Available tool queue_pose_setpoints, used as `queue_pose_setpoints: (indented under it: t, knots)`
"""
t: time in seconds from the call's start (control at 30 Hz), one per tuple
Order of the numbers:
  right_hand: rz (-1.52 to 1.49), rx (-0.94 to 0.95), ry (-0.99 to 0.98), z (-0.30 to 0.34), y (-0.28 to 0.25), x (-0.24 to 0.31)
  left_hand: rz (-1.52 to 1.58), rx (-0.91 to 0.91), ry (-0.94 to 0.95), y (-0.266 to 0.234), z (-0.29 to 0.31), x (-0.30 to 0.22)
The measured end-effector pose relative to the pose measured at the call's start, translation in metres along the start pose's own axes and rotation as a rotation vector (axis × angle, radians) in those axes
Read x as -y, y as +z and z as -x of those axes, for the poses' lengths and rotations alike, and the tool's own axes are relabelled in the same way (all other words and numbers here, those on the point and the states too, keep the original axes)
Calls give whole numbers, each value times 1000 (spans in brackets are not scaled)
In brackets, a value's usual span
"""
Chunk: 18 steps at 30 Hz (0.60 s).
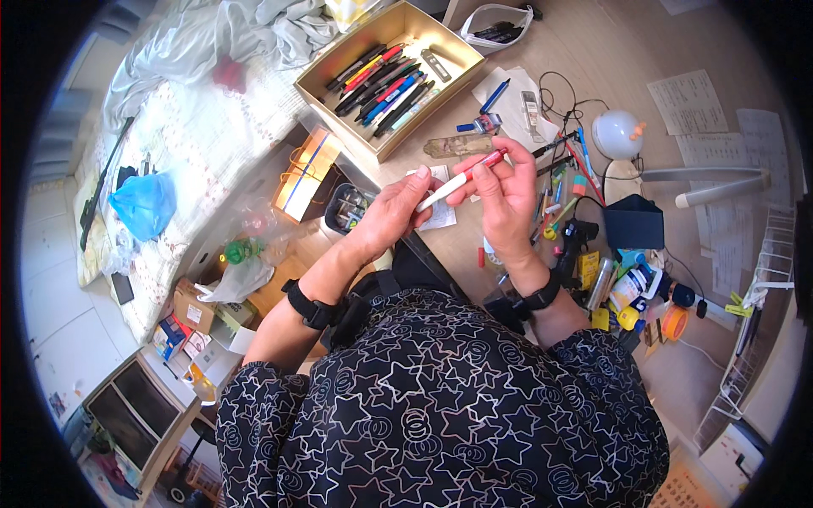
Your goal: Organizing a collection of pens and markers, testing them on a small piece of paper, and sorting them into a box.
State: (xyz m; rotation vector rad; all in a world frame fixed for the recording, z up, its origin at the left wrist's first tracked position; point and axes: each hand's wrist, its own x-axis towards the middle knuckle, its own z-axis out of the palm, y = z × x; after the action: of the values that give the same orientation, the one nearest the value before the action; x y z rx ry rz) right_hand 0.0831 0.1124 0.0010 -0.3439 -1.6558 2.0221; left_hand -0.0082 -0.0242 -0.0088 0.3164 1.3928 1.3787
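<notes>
A red-and-white pen (457, 182) slants between my two hands above the desk. My left hand (391, 207) is closed, pinching its lower white end. My right hand (506, 196) grips the red upper end between thumb and fingers. Just beyond, a gold-coloured open box (383, 146) holds many pens and markers (381, 89) in a pile, along with a grey flat item (435, 65). Behind my hands lie a clear pouch-like strip (461, 146), a small ink bottle (487, 124) and a blue pen (495, 96).
Right of my hands are scattered pens, cables and a white round lamp-like object (616, 134). Bottles and an orange tape roll (674, 323) crowd the right. A small dark bin (345, 209) stands at the desk's left, near a bed with a blue bag (144, 206).
</notes>
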Motion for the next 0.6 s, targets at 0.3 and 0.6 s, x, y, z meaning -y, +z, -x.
queue_pose_setpoints:
  t: [0.3, 0.6]
  knots:
    - [-61, 83, 54, 1, 9, -15, -7, -13, 106, -7, 8, -4]
    - [568, 273, -85, 3, 12, -48, -137, -1, 195, -32, 23, 18]
